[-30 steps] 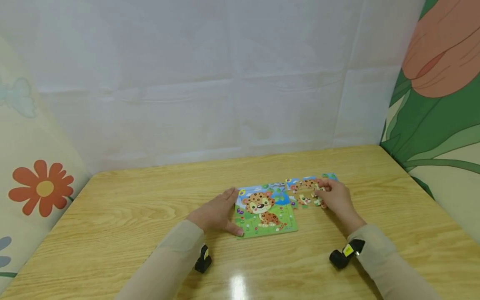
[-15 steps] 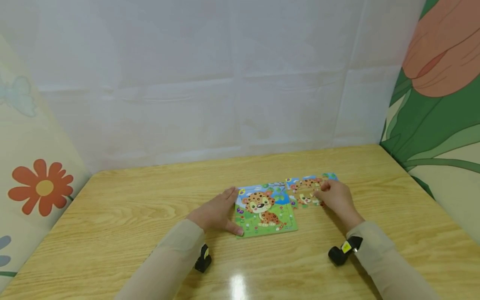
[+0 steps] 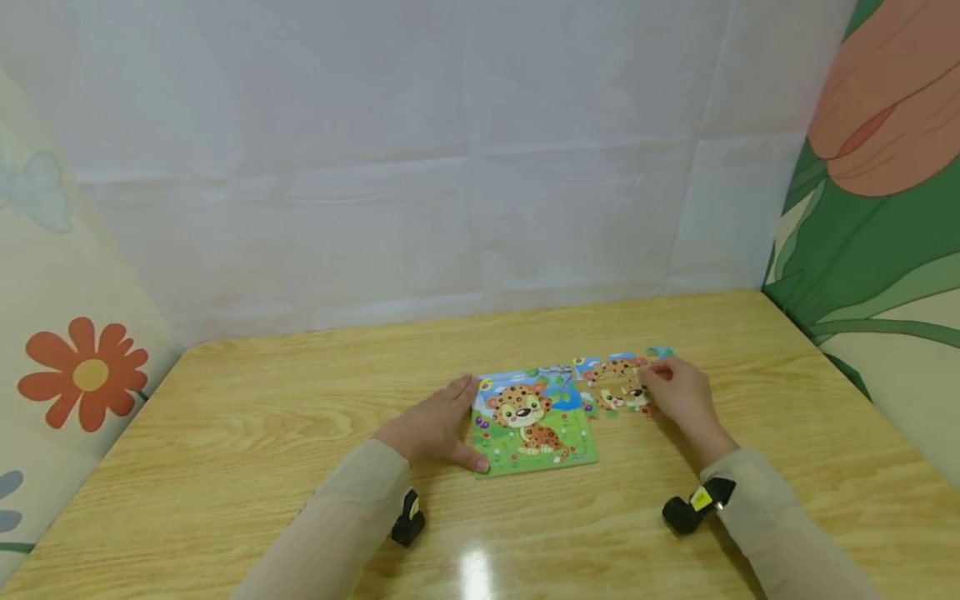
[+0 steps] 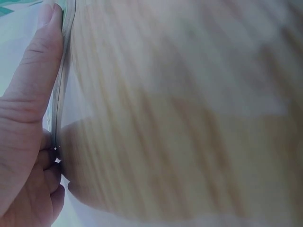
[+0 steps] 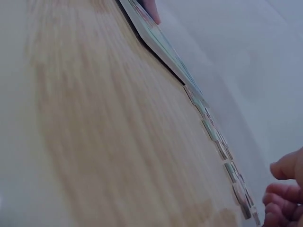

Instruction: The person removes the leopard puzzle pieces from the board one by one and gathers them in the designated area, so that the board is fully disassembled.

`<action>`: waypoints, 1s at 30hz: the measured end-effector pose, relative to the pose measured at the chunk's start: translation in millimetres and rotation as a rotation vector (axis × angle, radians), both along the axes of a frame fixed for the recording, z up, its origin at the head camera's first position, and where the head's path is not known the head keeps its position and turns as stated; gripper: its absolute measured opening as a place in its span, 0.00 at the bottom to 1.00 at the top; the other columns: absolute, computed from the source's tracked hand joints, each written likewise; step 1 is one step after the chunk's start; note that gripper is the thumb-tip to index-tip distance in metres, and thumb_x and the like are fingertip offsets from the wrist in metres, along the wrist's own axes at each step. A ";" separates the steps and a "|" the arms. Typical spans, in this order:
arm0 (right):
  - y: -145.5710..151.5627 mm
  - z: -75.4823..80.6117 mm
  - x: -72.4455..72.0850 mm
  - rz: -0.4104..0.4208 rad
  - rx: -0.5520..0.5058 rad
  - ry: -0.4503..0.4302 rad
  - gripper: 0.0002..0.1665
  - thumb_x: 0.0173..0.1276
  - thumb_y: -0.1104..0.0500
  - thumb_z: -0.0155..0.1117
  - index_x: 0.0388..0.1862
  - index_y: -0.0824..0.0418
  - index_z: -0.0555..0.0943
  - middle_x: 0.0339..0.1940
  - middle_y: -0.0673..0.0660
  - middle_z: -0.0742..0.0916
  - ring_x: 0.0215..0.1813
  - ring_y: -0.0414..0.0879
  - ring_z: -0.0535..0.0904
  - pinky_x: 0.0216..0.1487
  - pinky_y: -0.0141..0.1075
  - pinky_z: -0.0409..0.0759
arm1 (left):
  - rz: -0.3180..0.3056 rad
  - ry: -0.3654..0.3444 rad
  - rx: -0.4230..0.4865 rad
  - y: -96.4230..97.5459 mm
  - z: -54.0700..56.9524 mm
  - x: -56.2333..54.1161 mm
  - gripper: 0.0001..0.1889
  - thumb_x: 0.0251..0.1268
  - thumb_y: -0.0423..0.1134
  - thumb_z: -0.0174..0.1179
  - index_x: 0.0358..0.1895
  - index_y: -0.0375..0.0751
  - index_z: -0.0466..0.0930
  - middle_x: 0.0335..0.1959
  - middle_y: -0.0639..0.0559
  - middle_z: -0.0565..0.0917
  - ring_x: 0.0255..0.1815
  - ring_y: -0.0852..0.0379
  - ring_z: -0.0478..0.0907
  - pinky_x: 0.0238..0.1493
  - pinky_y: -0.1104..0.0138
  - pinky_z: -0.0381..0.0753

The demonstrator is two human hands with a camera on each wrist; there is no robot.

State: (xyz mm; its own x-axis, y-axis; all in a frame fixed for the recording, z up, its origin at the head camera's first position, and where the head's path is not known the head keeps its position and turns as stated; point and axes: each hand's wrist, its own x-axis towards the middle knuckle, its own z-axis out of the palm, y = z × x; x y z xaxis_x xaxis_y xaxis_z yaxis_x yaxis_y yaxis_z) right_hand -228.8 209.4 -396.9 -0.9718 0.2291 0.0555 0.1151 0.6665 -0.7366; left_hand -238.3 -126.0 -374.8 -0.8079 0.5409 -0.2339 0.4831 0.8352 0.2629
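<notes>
A square jigsaw puzzle [image 3: 534, 425] with a sitting leopard cub lies on the table. My left hand [image 3: 431, 425] rests along its left edge, thumb on the near corner and fingers towards the far one. Right of it, a second leopard picture lies in loose puzzle pieces [image 3: 611, 367], with bare table between some of them. Over the right side of these pieces is my right hand [image 3: 678, 404], which hides some. In the right wrist view, a gap shows between thumb and curved fingers [image 5: 279, 194], with no piece visible there.
The wooden table [image 3: 300, 400] runs back to a white cloth [image 3: 375, 167]. Flower-painted panels [image 3: 885, 250] stand at both sides. Each wrist carries a small black camera [image 3: 697, 504]. The board's edge [image 4: 64, 71] shows beside the left thumb in the left wrist view.
My right hand has drawn slightly back and away from the lower pieces. A face piece with a black nose now shows beside the other lower face piece. My left hand has stayed in place.
</notes>
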 end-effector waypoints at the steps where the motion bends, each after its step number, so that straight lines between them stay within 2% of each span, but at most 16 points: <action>1: -0.3 0.3 0.1 -0.005 -0.025 0.006 0.21 0.68 0.51 0.55 0.45 0.69 0.78 0.38 0.64 0.82 0.38 0.52 0.77 0.37 0.39 0.79 | -0.001 0.000 -0.001 0.2 0.1 -0.1 0.65 0.35 0.65 0.68 0.72 0.32 0.41 0.74 0.39 0.43 0.74 0.44 0.42 0.73 0.56 0.46; 4: -2.8 0.8 0.1 -0.005 -0.106 0.029 0.20 0.69 0.51 0.55 0.47 0.68 0.78 0.38 0.62 0.81 0.36 0.49 0.76 0.32 0.32 0.78 | -0.005 0.002 -0.005 0.4 0.5 -0.2 0.65 0.35 0.65 0.68 0.72 0.32 0.41 0.74 0.38 0.43 0.74 0.44 0.42 0.73 0.56 0.46; 7: -7.2 1.3 -0.4 -0.004 -0.164 0.073 0.18 0.68 0.54 0.56 0.47 0.68 0.79 0.37 0.61 0.81 0.36 0.46 0.74 0.33 0.29 0.76 | -0.011 0.006 -0.003 0.4 0.5 -0.5 0.65 0.35 0.65 0.68 0.72 0.31 0.41 0.74 0.38 0.43 0.74 0.44 0.42 0.73 0.56 0.46; 11: -15.1 3.0 -0.8 0.004 -0.164 0.132 0.16 0.68 0.56 0.56 0.44 0.68 0.79 0.34 0.59 0.81 0.35 0.44 0.72 0.34 0.28 0.73 | -0.014 0.011 -0.004 0.3 0.1 -0.8 0.65 0.35 0.65 0.68 0.72 0.31 0.41 0.74 0.38 0.43 0.74 0.44 0.42 0.73 0.56 0.46; 19: -30.5 5.1 0.1 0.085 -0.242 0.166 0.14 0.67 0.58 0.58 0.42 0.69 0.79 0.34 0.59 0.82 0.34 0.42 0.73 0.33 0.25 0.74 | -0.009 0.005 -0.003 0.1 -1.3 -1.4 0.66 0.35 0.65 0.68 0.72 0.32 0.41 0.74 0.38 0.43 0.75 0.44 0.42 0.73 0.56 0.45; 24: -36.9 3.7 -0.3 0.162 -0.255 0.182 0.13 0.66 0.59 0.59 0.41 0.69 0.79 0.34 0.59 0.82 0.34 0.41 0.73 0.33 0.27 0.75 | -0.009 0.003 -0.005 0.0 -0.4 -1.1 0.66 0.35 0.65 0.68 0.72 0.31 0.41 0.74 0.38 0.43 0.74 0.44 0.42 0.73 0.56 0.45; 30: -42.3 1.2 -1.2 0.319 -0.224 0.236 0.14 0.64 0.60 0.62 0.44 0.70 0.79 0.33 0.60 0.84 0.33 0.41 0.76 0.32 0.29 0.78 | -0.002 0.000 -0.009 0.0 -0.6 -0.9 0.65 0.35 0.65 0.68 0.72 0.32 0.41 0.74 0.39 0.43 0.75 0.44 0.41 0.73 0.56 0.45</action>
State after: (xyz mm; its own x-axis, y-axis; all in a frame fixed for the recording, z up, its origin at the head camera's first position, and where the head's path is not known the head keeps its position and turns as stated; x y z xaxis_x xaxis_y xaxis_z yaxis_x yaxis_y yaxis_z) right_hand -230.0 167.0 -395.8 -0.9625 -0.0483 0.2669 -0.2584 0.4628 -0.8480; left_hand -239.2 -126.0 -375.4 -0.8066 0.5408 -0.2387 0.4851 0.8363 0.2555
